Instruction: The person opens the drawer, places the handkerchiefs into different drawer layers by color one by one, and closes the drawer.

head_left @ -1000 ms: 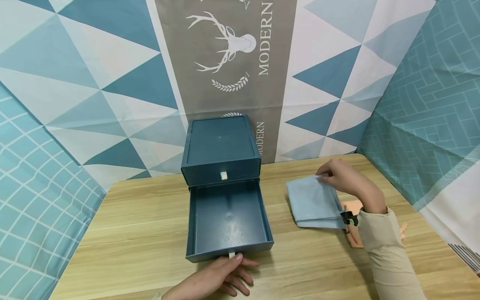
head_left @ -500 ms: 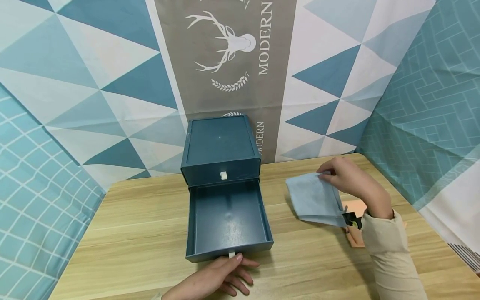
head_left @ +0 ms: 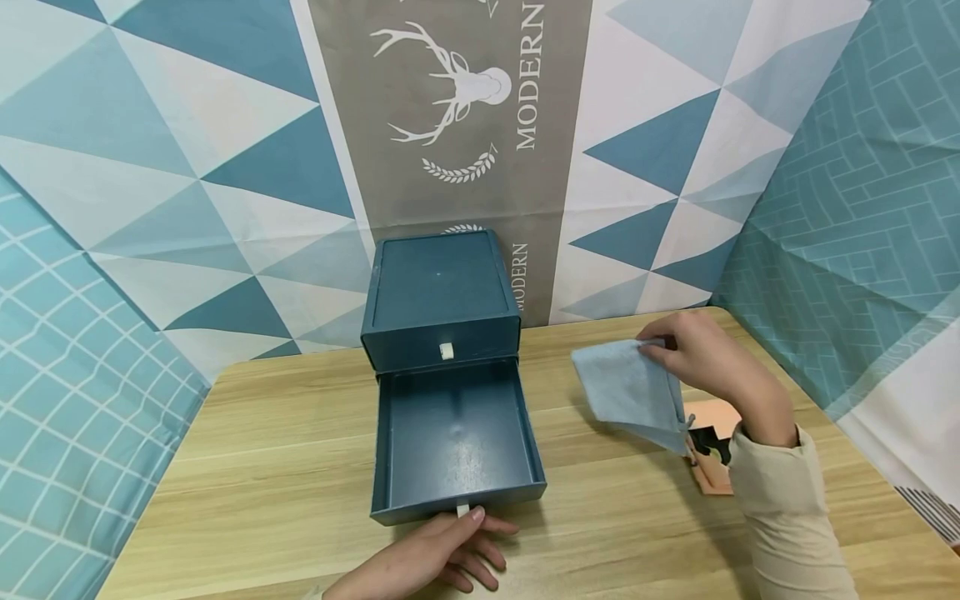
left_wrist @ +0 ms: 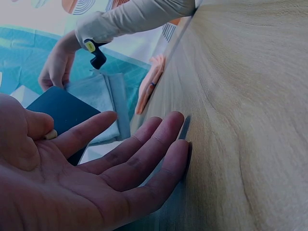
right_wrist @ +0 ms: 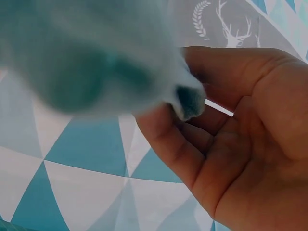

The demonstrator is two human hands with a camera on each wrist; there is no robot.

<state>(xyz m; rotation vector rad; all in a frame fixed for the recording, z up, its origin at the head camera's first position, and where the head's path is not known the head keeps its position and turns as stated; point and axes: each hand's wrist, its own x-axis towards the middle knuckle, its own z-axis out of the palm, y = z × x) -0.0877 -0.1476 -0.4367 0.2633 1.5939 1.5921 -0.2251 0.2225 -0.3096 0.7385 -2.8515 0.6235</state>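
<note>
Head view: left hand (head_left: pixel 431 552) pinches the short white tab (head_left: pixel 462 509) of the dark-blue rectangular drawer (head_left: pixel 457 446), other fingers spread, apparently steadying it; right hand (head_left: pixel 701 354) pinches a folded light-blue cloth (head_left: pixel 627 387) by its top edge, so it droops between drawer and the wooden table's (head_left: pixel 285 467) right edge.

The smooth, square two-drawer box (head_left: pixel 438 283) is plain dark navy-teal with small off-white pull tabs (head_left: pixel 447 351); at four o'clock, the folded square cloth (head_left: pixel 626 387) is plain pale grey-blue, the flat item (head_left: pixel 716 412) peach-orange, the rolled fabric sleeve (head_left: pixel 783 500) beige. The wooden tabletop (head_left: pixel 285 500) is pale yellow with tan grain; at twelve, the grey-brown wall panel (head_left: pixel 345 92) bears a white stag's head, laurel and lettering; at ten, white and blue triangles pattern the wall fabric (head_left: pixel 277 167); at two, the teal hanging (head_left: pixel 885 125) has paler bricklike lines.
</note>
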